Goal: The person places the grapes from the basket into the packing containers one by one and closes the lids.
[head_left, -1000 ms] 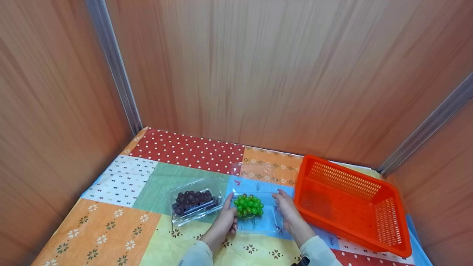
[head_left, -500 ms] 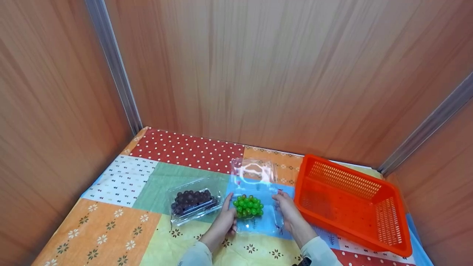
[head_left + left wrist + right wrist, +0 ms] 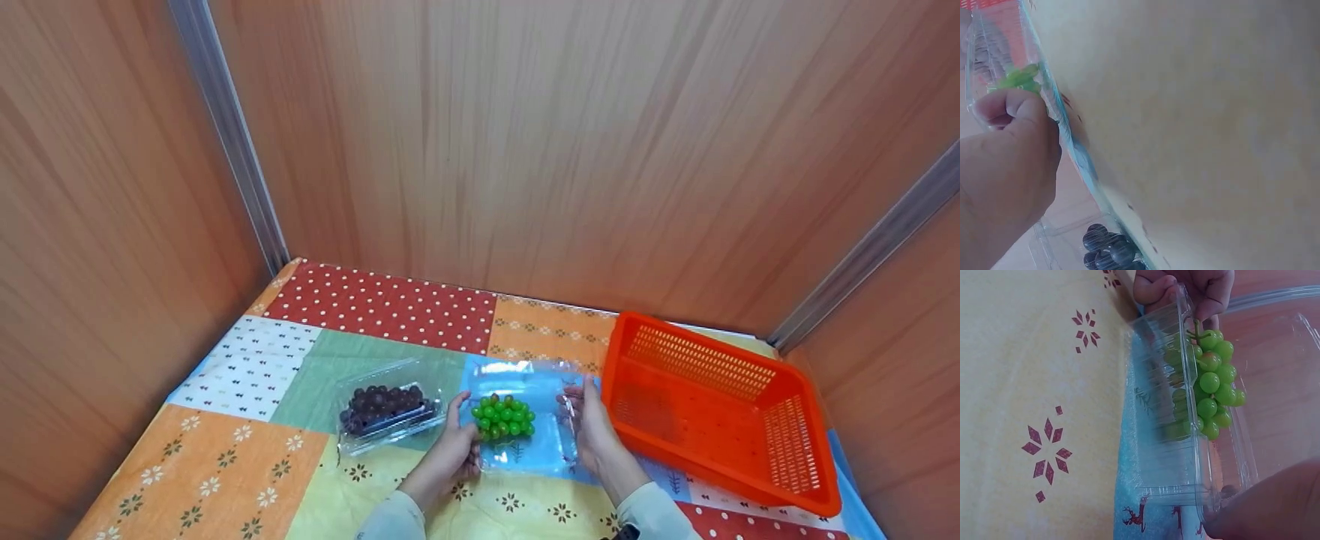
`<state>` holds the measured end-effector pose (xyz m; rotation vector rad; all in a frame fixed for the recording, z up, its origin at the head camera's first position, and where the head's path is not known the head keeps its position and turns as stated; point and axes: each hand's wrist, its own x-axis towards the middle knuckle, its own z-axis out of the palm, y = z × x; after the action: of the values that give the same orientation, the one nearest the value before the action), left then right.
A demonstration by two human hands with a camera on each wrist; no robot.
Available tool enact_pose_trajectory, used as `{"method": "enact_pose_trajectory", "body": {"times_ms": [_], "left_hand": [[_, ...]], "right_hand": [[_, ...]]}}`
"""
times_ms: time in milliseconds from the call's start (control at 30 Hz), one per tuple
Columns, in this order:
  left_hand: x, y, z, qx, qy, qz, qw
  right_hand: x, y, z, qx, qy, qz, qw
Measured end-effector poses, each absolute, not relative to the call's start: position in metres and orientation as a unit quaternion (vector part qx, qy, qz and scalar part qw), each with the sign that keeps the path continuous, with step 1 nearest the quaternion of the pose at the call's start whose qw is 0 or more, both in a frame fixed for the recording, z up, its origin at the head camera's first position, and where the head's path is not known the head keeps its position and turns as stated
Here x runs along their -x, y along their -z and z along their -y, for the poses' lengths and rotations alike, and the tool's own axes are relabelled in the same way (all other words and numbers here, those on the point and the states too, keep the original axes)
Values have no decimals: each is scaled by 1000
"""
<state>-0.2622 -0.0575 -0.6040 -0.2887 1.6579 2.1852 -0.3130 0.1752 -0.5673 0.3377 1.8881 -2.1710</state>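
A clear plastic clamshell box [image 3: 551, 454] stands on the cloth with a bunch of green grapes [image 3: 504, 418] inside. Its lid [image 3: 1280, 365] is raised along the far side. My left hand [image 3: 452, 448] grips the box's left side, thumb up along the rim and the other fingers curled below, close to the grape stem. At the right side, my right hand [image 3: 598, 435] has its thumb pointing up and its fingers extended against the lid's corner. Left of the left hand lies a second clear box [image 3: 360, 448] holding dark purple grapes [image 3: 382, 409].
An orange-red plastic basket [image 3: 750, 487] with slotted walls stands just right of my right hand. A patchwork cloth [image 3: 225, 465] covers the table. Wood-grain panels [image 3: 480, 150] enclose the back and both sides.
The lid, which was laid back flat behind the box, has swung up toward me. My right hand has shifted slightly forward and right with it. The left hand keeps its grip.
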Motion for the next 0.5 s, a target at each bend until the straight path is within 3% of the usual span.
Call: {"method": "enact_pose_trajectory", "body": {"times_ms": [233, 500], "left_hand": [[259, 604, 65, 91, -793, -567, 205], [253, 602, 69, 84, -794, -572, 189]], "right_hand": [[314, 569, -172, -125, 762, -624, 118], [305, 570, -177, -104, 763, -620, 151]]}}
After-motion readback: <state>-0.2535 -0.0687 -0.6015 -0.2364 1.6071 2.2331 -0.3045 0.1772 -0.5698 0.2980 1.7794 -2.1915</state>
